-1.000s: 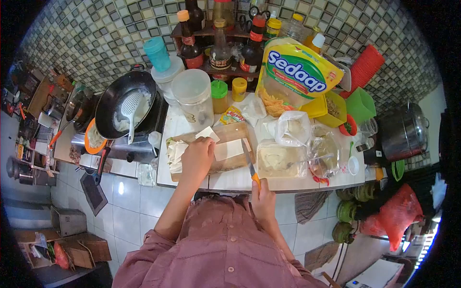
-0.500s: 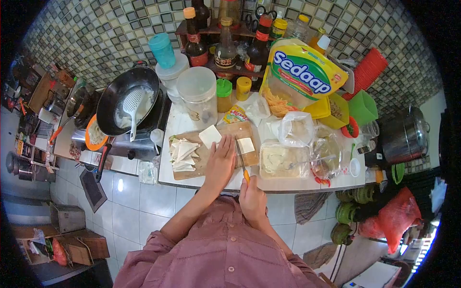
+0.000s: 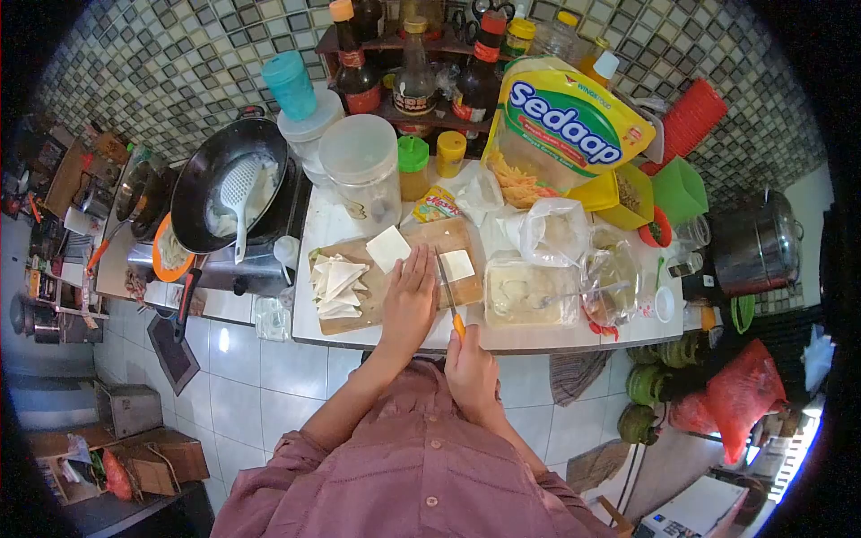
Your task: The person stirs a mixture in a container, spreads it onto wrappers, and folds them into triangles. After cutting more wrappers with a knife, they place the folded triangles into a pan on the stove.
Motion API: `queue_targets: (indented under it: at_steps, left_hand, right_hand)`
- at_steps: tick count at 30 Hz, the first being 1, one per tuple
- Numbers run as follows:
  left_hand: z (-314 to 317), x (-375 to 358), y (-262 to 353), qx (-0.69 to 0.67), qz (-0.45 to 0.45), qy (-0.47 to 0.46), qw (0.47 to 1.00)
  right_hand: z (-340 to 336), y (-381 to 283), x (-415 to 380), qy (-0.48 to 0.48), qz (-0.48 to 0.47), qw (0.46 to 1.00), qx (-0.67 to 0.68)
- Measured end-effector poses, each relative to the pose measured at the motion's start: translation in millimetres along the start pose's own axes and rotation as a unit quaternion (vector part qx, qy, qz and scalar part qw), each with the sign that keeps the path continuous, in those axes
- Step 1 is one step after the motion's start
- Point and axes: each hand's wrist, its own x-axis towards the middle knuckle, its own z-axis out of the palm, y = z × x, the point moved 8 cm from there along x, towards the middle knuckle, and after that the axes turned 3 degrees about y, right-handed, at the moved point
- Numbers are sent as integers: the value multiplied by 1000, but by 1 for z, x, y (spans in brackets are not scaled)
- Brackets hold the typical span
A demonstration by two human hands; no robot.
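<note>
My right hand [image 3: 472, 368] is closed round the orange handle of a knife [image 3: 451, 300], whose blade points away from me over the wooden cutting board [image 3: 377, 287]. Flat on the board lies my left hand [image 3: 411, 296], fingers stretched, just left of the blade; what is under the palm is hidden. Beyond its fingertips is a white square sheet [image 3: 388, 248]. Another white piece [image 3: 457, 264] sits right of the blade. A pile of white triangular pieces [image 3: 338, 287] covers the board's left end.
A black pan [image 3: 193, 202] with a white slotted spatula stands on the stove at left. Right of the board are a tub of pale paste [image 3: 529, 296] and a plastic bag [image 3: 553, 235]. Behind are jars [image 3: 360, 166], bottles and a yellow Sedaap pouch [image 3: 565, 134].
The view has shifted slightly, so the counter items sit a little differently. Both hands and the knife keep nearly the same place on the board.
</note>
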Motion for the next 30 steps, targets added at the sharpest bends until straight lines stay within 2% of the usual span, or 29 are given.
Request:
queue_targets:
  at_steps: [10, 18, 21, 24, 30]
  left_hand:
    - [1, 0, -1, 0, -2, -11, 1000]
    - [1, 1, -1, 7, -6, -21, 1000]
    - [1, 2, 0, 22, 3, -20, 1000]
    - [2, 1, 0, 25, 6, -12, 1000]
    - [0, 0, 0, 13, -3, -9, 1000]
  right_hand:
    - [1, -2, 2, -7, -8, 1000, -5]
    - [6, -11, 17, -22, 1, 994, -108]
    - [5, -14, 22, -50, 33, 995, -84]
    - [6, -16, 29, -35, 19, 998, -47]
    - [4, -5, 12, -71, 56, 993, -72]
